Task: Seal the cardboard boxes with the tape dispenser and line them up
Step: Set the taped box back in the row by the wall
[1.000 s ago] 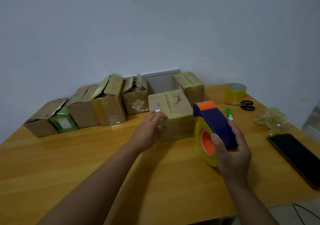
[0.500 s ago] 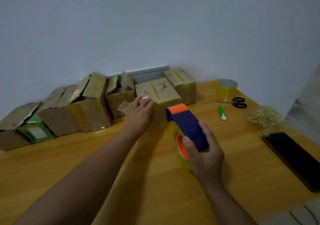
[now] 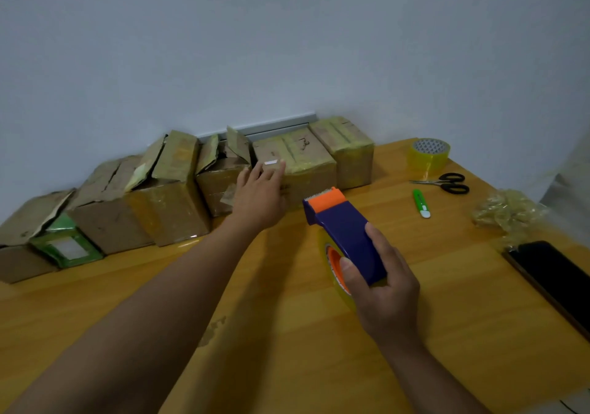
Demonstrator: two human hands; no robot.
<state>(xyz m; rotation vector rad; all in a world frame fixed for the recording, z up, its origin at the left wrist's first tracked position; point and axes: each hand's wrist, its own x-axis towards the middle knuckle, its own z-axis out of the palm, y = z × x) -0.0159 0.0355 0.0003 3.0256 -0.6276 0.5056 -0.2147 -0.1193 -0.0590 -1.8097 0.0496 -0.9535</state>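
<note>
**Two sealed, four still gaping: handling notes**

Six boxes stood in a row along the wall on the table. You had your left hand flat against the near face of the sealed box, fingers straight and close together, tips at its top edge; no curl, no pinch. That box sat just beside the end box, also taped over. The open box to its left touched it, flaps up.

Your right hand gripped the dispenser round its blue body, thumb on the left side, fingers wrapped over the right, orange blade end pointing at the boxes. It hung above the table, apart from every box.

Judgement on handling: the boxes looked small, light and worn, with torn, soft flaps. Expect them to slide on the smooth wood under a push, and to tip if pressed high. Push low on a side wall, or hold across the top by both edges. Glossy tape skin may be slippery. Press flaps down before taping; they will likely spring back. Keep fingers off the dispenser's toothed edge.
</note>
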